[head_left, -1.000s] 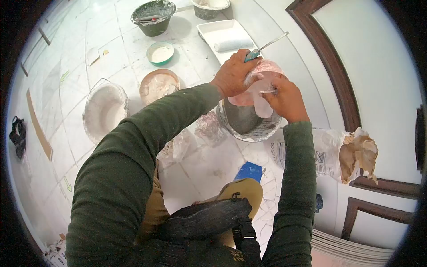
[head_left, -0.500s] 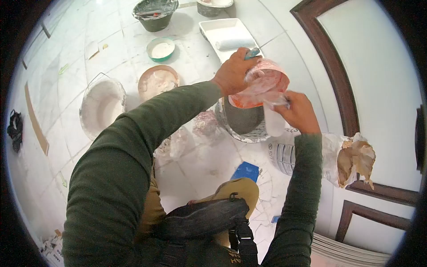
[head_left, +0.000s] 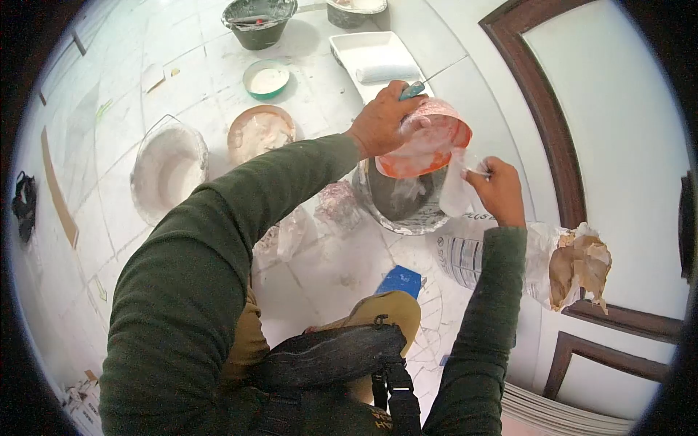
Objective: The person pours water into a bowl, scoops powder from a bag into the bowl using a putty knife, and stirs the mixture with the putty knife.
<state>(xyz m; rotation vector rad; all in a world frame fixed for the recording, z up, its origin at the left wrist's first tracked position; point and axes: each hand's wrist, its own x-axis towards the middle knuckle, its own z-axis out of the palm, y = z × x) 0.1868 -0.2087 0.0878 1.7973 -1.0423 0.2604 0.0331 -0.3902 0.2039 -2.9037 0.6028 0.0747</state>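
My left hand grips an orange plastic bowl by its rim and tilts it over a bucket. Whitish residue coats the bowl's inside, and a pale smear shows in the bucket's grey interior. At the left fingers is a teal handle; whether they hold it too is unclear. My right hand, fingers closed, holds a thin, whitish, translucent plastic scraper beside the bowl's lower right rim, over the bucket's right edge.
A paint tray with a white roller lies beyond my hands. Left are a pinkish-brown bowl of paste, a white pail and a green-rimmed lid. An open bag is near my right forearm; a panelled door stands right.
My right hand and the scraper have shifted slightly right and down from the bowl's inside. A pale smear now shows in the bucket. The left hand keeps the bowl tilted nearly in place.
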